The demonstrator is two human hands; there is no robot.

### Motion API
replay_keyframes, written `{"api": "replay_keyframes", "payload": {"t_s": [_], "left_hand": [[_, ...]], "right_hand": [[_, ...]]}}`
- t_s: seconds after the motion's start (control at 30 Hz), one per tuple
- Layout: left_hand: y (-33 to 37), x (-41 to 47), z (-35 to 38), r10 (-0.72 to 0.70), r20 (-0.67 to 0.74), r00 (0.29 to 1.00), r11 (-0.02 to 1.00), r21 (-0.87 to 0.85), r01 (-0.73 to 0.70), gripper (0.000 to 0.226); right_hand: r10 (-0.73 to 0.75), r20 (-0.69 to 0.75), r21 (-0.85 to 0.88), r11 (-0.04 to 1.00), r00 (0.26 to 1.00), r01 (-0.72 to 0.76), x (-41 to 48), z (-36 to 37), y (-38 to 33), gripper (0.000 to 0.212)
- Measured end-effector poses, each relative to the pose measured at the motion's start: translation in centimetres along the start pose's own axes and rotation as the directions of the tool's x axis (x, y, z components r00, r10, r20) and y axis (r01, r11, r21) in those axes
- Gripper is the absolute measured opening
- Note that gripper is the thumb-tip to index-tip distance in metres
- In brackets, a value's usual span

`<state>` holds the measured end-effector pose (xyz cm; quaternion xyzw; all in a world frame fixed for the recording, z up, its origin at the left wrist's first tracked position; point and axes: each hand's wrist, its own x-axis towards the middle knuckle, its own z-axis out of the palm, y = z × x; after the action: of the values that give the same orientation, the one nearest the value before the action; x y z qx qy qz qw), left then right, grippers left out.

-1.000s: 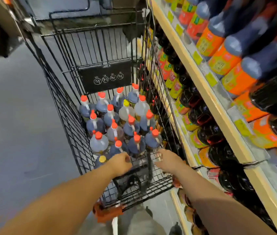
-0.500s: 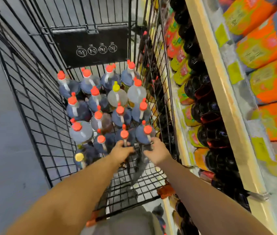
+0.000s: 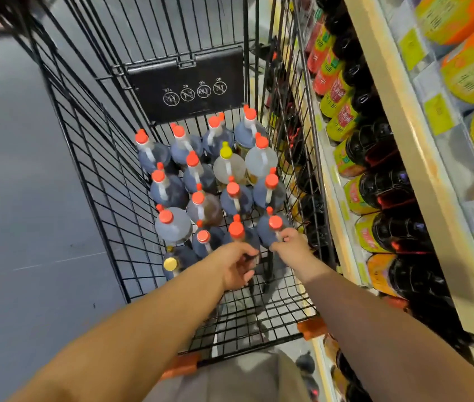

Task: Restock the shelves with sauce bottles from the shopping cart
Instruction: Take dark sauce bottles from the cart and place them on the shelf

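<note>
right fingers (image 3: 281,238): curled round the neck of a dark plastic sauce bottle with a red cap (image 3: 275,223)
left fingers (image 3: 246,275): bent by the neighbouring red-capped dark bottle (image 3: 236,229), too blurry to tell if they're clamped on it
hands: right hand (image 3: 290,248) and left hand (image 3: 235,266) both down in the black wire shopping cart (image 3: 186,82), near end of the load
handling: look full, so I reckon heavy, rigid and a bit slick; grab the moulded handle under the cap, not the cap
shelf: cream shelf edge (image 3: 409,146) just beside the cart on the right

Black wire-metal cart (image 3: 99,175), glossy plastic bottles (image 3: 172,227) w/ smooth orange caps (image 3: 167,217).
</note>
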<state>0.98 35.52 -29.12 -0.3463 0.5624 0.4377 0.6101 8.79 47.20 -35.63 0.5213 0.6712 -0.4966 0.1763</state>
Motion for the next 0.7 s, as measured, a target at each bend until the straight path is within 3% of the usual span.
{"api": "replay_keyframes", "payload": {"t_s": [0.23, 0.37, 0.53, 0.63, 0.7], "left_hand": [[-1.1, -3.3, -0.7, 0.144, -0.042, 0.989, 0.972, 0.192, -0.133, 0.024], [-2.3, -5.1, -2.0, 0.298, -0.008, 0.954, 0.881, 0.388, -0.272, 0.020], [-3.2, -8.2, -4.7, 0.469, 0.129, 0.874, 0.647, 0.624, -0.439, 0.024], [-3.7, -10.8, -6.4, 0.549, 0.300, 0.780, 0.428, 0.701, -0.571, 0.034], [-4.0, -12.7, -7.3, 0.569, 0.391, 0.724, 0.295, 0.725, -0.623, 0.025]], "right_hand": [[0.022, -0.042, 0.115, 0.993, 0.999, -0.017, -3.9, -0.4, -0.1, 0.033], [0.039, -0.027, 0.364, 0.931, 0.999, -0.026, -7.9, -0.4, 0.2, 0.036], [0.059, -0.149, 0.545, 0.838, 0.987, 0.032, -13.4, 1.3, -0.2, 0.042], [-0.013, -0.297, 0.609, 0.767, 0.955, 0.200, -18.3, 2.3, -0.4, 0.046], [0.009, -0.425, 0.596, 0.755, 0.905, 0.273, -21.9, 3.1, -0.6, 0.046]]}}
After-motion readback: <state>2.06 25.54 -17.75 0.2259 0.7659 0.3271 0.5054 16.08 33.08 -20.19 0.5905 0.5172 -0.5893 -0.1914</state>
